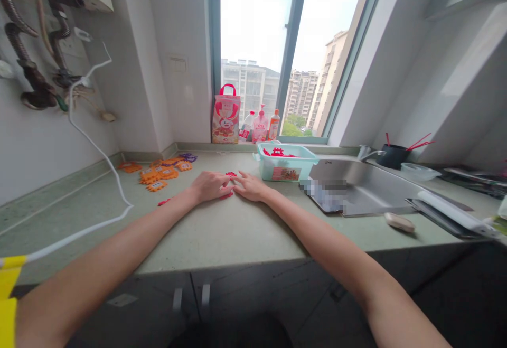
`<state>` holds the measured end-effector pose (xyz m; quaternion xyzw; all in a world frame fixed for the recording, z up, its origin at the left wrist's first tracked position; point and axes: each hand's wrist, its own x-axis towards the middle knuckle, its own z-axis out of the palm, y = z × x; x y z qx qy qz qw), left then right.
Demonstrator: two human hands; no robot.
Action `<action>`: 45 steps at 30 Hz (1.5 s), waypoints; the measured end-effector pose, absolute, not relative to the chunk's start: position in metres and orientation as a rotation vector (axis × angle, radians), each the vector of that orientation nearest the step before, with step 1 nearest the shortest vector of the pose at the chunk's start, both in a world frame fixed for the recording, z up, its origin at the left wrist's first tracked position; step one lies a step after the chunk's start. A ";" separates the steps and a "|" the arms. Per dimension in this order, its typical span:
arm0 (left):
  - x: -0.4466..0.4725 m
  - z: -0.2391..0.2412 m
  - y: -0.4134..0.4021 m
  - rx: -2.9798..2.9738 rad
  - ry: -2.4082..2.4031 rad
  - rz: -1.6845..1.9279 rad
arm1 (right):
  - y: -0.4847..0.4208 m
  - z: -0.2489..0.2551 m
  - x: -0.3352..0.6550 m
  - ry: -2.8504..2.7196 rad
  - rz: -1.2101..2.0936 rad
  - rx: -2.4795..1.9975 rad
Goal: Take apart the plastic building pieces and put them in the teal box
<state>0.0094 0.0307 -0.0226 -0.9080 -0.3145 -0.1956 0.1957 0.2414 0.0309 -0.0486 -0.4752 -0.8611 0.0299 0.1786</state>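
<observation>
My left hand (210,185) rests low over the counter with its fingers curled, closed at a red notched plastic piece (226,196) beneath the fingertips. Facing it, my right hand (251,187) has its fingers stretched out and apart, the tips touching the same small group of red pieces. Another red interlocking piece (231,174) shows just beyond the fingertips. How far the fingers cover the pieces is partly hidden. A single red piece (163,202) lies beside my left forearm. Behind my right hand stands a mint-green tub (287,165) holding several red pieces (279,152).
Orange notched pieces (160,172) and purple ones (187,157) lie at the back left. A white cable (105,155) crosses the left side. To the right are a steel sink (368,189) and a soap bar (400,223). Bottles (260,124) and a bag (226,118) line the window.
</observation>
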 end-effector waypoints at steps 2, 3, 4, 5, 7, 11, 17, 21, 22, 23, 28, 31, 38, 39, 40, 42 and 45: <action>0.016 -0.021 0.032 -2.500 -0.885 -0.550 | 0.030 -0.047 0.244 -2.407 0.040 -1.292; 0.017 -0.020 0.031 -2.481 -0.876 -0.545 | 0.030 -0.047 0.245 -2.398 0.015 -1.262; 0.016 -0.019 0.031 -2.465 -0.867 -0.532 | 0.030 -0.045 0.245 -2.396 -0.006 -1.230; 0.013 -0.017 0.031 -2.449 -0.871 -0.517 | 0.030 -0.044 0.246 -2.400 -0.018 -1.199; 0.005 -0.016 0.033 -2.422 -0.922 -0.494 | 0.031 -0.040 0.247 -2.428 0.002 -1.155; -0.013 -0.017 0.044 -2.417 -1.162 -0.441 | 0.036 -0.031 0.256 -2.507 0.168 -1.138; -0.031 -0.021 0.062 -2.552 -1.473 -0.379 | 0.035 -0.029 0.264 -2.438 0.122 -1.139; -0.035 -0.018 0.066 -2.524 -1.588 -0.458 | 0.024 -0.028 0.254 -2.332 0.074 -1.009; -0.036 -0.018 0.066 -2.514 -1.615 -0.470 | 0.021 -0.027 0.250 -2.322 0.094 -0.946; -0.036 -0.017 0.066 -2.505 -1.632 -0.479 | 0.018 -0.027 0.246 -2.328 0.118 -0.885; -0.037 -0.016 0.064 -2.451 -1.647 -0.547 | 0.009 -0.029 0.231 -2.544 0.250 -0.754; -0.038 -0.012 0.060 -2.415 -1.645 -0.694 | 0.008 -0.030 0.231 -2.570 0.286 -0.764; -0.039 0.004 0.038 -2.752 -1.155 -1.057 | 0.012 -0.027 0.249 -2.426 0.367 -0.964; -0.038 0.003 0.036 -2.832 -1.103 -1.018 | 0.013 -0.027 0.252 -2.411 0.379 -0.965; -0.036 0.001 0.034 -2.912 -1.092 -0.956 | 0.013 -0.027 0.253 -2.401 0.396 -0.956; -0.032 -0.004 0.034 -3.051 -1.155 -0.827 | 0.013 -0.029 0.252 -2.387 0.429 -0.921; -0.027 -0.009 0.036 -3.133 -1.250 -0.746 | 0.009 -0.030 0.242 -2.404 0.455 -0.855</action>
